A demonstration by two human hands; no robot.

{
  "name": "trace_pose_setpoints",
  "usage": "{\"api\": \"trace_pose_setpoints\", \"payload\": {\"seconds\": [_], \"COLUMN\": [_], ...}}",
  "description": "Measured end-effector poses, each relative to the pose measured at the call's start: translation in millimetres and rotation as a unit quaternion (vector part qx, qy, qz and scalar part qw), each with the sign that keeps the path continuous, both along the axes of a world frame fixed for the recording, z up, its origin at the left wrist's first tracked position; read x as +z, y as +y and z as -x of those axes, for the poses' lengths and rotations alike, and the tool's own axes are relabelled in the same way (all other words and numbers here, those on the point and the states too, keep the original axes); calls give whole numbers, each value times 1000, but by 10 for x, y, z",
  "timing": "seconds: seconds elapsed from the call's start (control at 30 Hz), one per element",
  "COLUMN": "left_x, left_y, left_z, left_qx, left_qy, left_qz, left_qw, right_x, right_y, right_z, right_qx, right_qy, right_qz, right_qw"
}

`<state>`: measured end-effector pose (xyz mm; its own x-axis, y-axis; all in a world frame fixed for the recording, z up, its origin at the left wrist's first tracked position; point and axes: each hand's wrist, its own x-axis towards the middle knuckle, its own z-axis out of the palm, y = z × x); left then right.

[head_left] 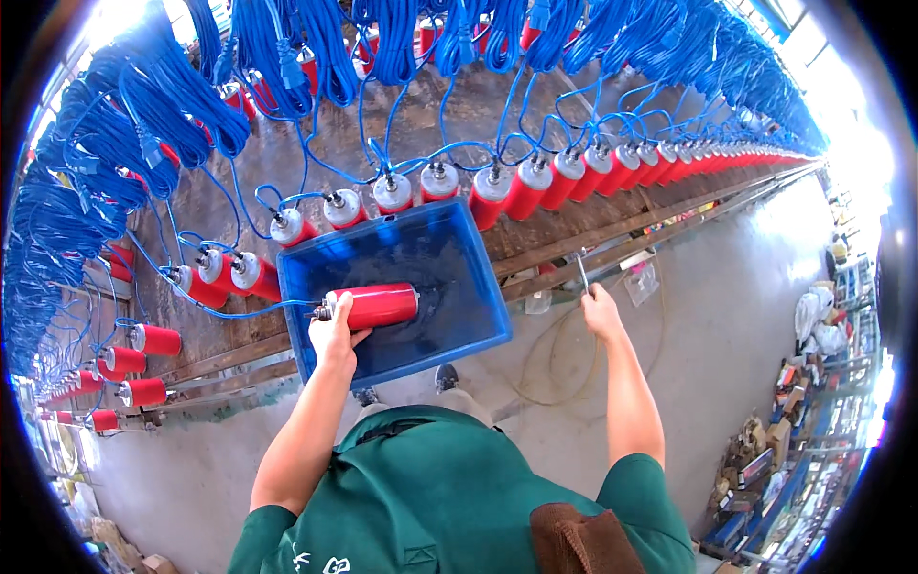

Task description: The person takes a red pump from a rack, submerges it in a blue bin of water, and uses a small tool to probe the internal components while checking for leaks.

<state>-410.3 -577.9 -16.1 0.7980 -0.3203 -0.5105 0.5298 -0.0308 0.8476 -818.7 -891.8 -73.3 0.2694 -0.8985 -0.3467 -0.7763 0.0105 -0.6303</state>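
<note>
left hand (332, 330): my fingers wrapped round the red cylinder (375, 306), lying sideways in the blue tub (478, 287)
right hand (601, 311): closed on a thin metal rod (582, 273) near the rails (660, 222)

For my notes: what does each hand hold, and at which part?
Left hand grips the red cylinder at its cable end, over the blue tub. Right hand holds a thin metal rod by its lower end.
</note>
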Motion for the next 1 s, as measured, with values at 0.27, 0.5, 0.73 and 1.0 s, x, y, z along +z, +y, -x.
{"api": "trace_pose_setpoints", "payload": {"seconds": [0.27, 0.5, 0.73, 1.0], "left_x": [-480, -402, 62, 173], "left_y": [85, 283, 461, 698], "left_z": [-260, -205, 9, 80], "left_qx": [-21, -59, -170, -439], "left_qy": [141, 154, 90, -291], "left_qz": [-9, -37, -43, -153], "left_qw": [990, 986, 980, 836], "right_x": [-96, -368, -261, 347], "right_y": [-442, -604, -278, 709], "right_z": [-480, -995, -1226, -1380], "right_qx": [58, 155, 162, -8], "right_qy": [40, 11, 80, -159], "right_qz": [112, 264, 263, 193], "right_qw": [991, 952, 948, 968]}}
